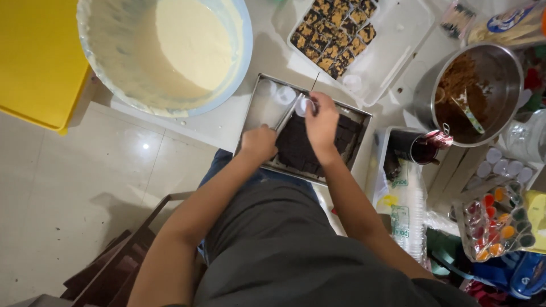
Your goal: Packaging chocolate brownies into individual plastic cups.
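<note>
A rectangular metal baking tray (pixel 263 99) lies on the floor in front of me, its right part filled with dark brown cake (pixel 298 149) cut into squares. My left hand (pixel 259 143) is closed on a flat metal strip (pixel 286 113) that stands on edge across the tray beside the cake. My right hand (pixel 321 122) is over the tray's far side, fingers pinched on a small white cup (pixel 303 106). Two more small white cups (pixel 277 94) sit in the tray's bare left part.
A large pale blue bowl of cream batter (pixel 170 45) stands far left. A clear tray of topped brownie squares (pixel 335 31), a steel pot of brown mixture with a spoon (pixel 475 91), stacked plastic cups (pixel 410 213) and a box of coloured jellies (pixel 497 222) lie to the right. A yellow stool (pixel 34 57) is at left.
</note>
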